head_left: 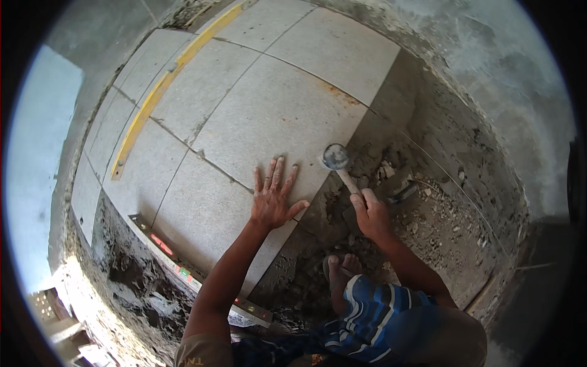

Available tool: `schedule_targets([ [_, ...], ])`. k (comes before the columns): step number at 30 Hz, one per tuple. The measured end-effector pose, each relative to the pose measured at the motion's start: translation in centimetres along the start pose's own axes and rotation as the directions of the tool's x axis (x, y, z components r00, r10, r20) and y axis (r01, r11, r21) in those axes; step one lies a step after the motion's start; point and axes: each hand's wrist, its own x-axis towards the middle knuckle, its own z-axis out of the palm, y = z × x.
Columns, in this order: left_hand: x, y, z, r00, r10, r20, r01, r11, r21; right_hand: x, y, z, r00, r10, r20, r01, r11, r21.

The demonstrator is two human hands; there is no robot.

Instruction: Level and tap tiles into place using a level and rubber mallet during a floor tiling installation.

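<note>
My left hand (272, 202) lies flat with its fingers spread on a large grey floor tile (214, 208), close to the joint with the tile beyond (275, 116). My right hand (372, 219) is closed round the handle of a mallet (335, 157). The mallet's round, dirt-smeared head is over the right edge of the tiles; whether it touches them I cannot tell. Just right of this hand, a trowel (403, 193) lies partly hidden on the mortar and rubble.
A long yellow bar (147, 107) lies across the tiles at left. A spirit level (183, 269) runs along the tiles' near left edge. A string (435, 161) stretches over the mortar and rubble (440, 226) at right. My foot (338, 278) rests on the dirt.
</note>
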Motion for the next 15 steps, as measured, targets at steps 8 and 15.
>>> schedule_targets([
  [8, -6.6, -13.7, -3.5, 0.66, -0.722, -0.207, 0.747, 0.66, 0.082, 0.4, -4.4, 1.6, 0.987, -0.071, 0.143, 0.064, 0.997, 0.05],
  [15, -11.1, -17.8, -3.0, 0.53, -0.813, -0.243, 0.842, 0.538, 0.035, 2.5, -10.5, 7.0, 0.871, -0.438, 0.223, 0.406, 0.897, 0.177],
])
